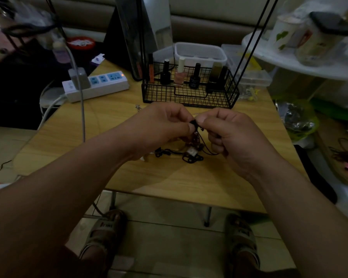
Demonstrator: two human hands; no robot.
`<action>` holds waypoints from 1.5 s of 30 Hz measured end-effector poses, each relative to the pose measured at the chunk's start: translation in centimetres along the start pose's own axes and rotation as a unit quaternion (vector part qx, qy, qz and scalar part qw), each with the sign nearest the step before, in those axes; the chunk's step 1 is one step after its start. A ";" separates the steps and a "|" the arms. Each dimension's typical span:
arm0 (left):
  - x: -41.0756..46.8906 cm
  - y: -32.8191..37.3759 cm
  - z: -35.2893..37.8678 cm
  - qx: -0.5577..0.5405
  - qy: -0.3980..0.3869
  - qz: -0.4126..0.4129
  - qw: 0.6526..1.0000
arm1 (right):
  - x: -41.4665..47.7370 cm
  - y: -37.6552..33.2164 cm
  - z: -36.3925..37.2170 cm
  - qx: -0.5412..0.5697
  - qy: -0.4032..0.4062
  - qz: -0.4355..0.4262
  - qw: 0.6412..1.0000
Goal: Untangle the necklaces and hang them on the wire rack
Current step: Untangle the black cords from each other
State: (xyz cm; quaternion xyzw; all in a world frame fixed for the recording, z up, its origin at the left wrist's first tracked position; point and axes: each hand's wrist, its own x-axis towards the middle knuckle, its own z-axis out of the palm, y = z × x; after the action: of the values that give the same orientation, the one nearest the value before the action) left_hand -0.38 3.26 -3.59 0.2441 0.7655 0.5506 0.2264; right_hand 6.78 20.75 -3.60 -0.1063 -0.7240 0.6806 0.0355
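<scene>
Power strip (96, 85): a white, blocky plastic bar with blue sockets and one small lit lamp, lying at the far left corner of my table (169, 177), which is pale wood grain with rounded corners.
Left hand (161, 125): my fingers (178, 114) are curled in tight, thumb and forefinger nipping a small dark knot of cord just above the table.
Necklaces (181, 153): a snarl of thin black cords with looped ends, reddish-brown beads and one pale square piece. Most of it lies on the wood under my hands, and a few strands rise to the knot I pinch.
Wire rack (189, 101): a black metal grid basket with thin straight rods rising from it, standing on the table just beyond my knuckles, apart from the necklaces.
Bottles (179, 75): small, glossy and upright inside the basket, black, pink and olive.
Right hand (229, 133): thumb and forefinger pinch the same knot from the other side, with the lower fingers folded over a trailing cord.
</scene>
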 end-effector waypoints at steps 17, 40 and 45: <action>0.0 0.4 -0.6 -0.204 -0.062 -0.003 0.977 | -0.3 -0.5 -0.6 0.184 -0.080 0.045 0.979; -0.1 0.4 0.1 -0.160 -0.037 -0.002 0.986 | -0.3 -0.8 -1.0 0.028 0.002 -0.015 0.999; -0.2 0.3 0.6 -0.158 -0.047 0.005 0.986 | -0.4 -0.8 -0.7 0.027 -0.011 -0.020 0.999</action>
State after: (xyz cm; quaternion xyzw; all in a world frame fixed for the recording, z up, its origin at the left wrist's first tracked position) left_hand 0.22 3.61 -3.50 0.2346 0.6565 0.6534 0.2948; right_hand 7.22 21.36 -2.70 -0.0830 -0.7078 0.7001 0.0443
